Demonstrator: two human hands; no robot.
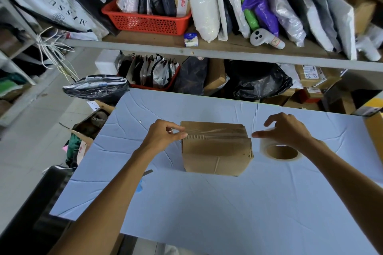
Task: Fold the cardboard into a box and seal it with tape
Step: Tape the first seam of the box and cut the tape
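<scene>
A small brown cardboard box (pixel 215 151) stands folded on the pale blue table (pixel 207 203), its top flaps closed. A strip of clear tape (pixel 217 131) stretches across the top seam from left to right. My left hand (pixel 163 136) pinches the tape's free end at the box's upper left corner. My right hand (pixel 288 128) grips the roll of clear tape (pixel 279 150), which sits just right of the box, with the index finger pointing toward the box's right edge.
A grey shelf (pixel 207 51) behind the table holds a red basket (pixel 145 20), bagged parcels and a white controller (pixel 265 39). Black bags and cartons lie under it. An open carton (pixel 89 128) stands on the floor at the left. Blue tape (pixel 139 187) lies by my left forearm.
</scene>
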